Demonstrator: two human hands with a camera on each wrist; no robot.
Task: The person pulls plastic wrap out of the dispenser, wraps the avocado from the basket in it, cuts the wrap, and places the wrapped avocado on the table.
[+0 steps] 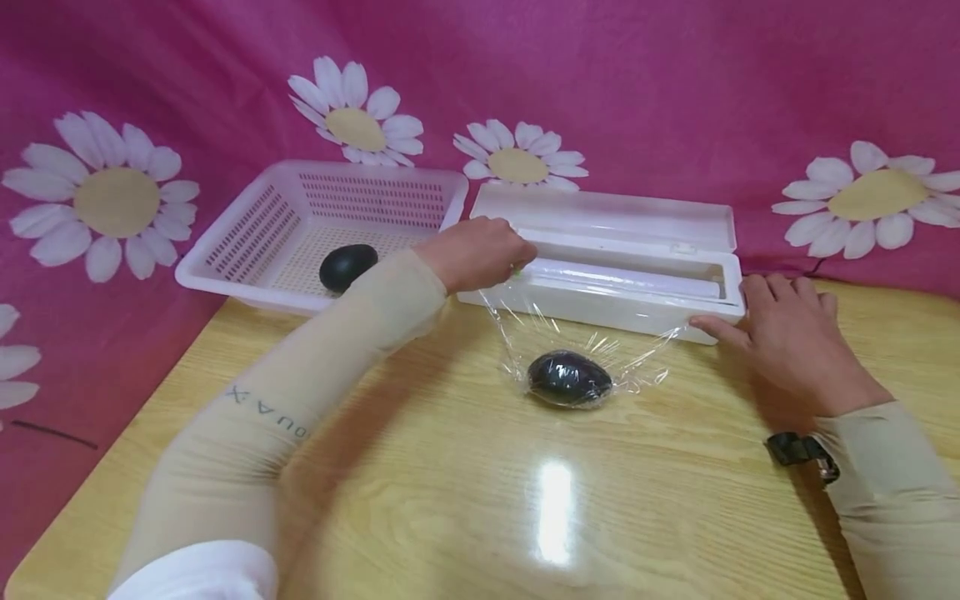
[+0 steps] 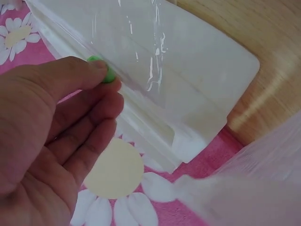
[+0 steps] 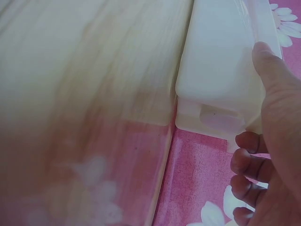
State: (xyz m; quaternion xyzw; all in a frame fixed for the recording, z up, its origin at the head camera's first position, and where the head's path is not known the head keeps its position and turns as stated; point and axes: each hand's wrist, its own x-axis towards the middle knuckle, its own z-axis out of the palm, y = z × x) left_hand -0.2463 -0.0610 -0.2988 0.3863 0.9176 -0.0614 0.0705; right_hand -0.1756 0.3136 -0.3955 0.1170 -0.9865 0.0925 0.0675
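Observation:
My left hand [image 1: 477,252] pinches a small green tab [image 2: 104,69] between thumb and forefinger, over the left part of a white cling film dispenser box [image 1: 585,310]. The box's lid stands raised, with a film roll [image 1: 622,277] lying inside. From its front edge, clear cling film [image 1: 641,367] stretches down to a dark, egg-shaped fruit [image 1: 567,377], which it covers on the table. My right hand [image 1: 795,333] holds the box's right end, thumb [image 3: 267,59] on its front edge and fingers curled by the end wall.
At the back left stands a white perforated basket [image 1: 247,217], holding another dark, egg-shaped fruit [image 1: 347,267]. A pink cloth with white flowers [image 1: 637,92] hangs behind the wooden table [image 1: 450,483].

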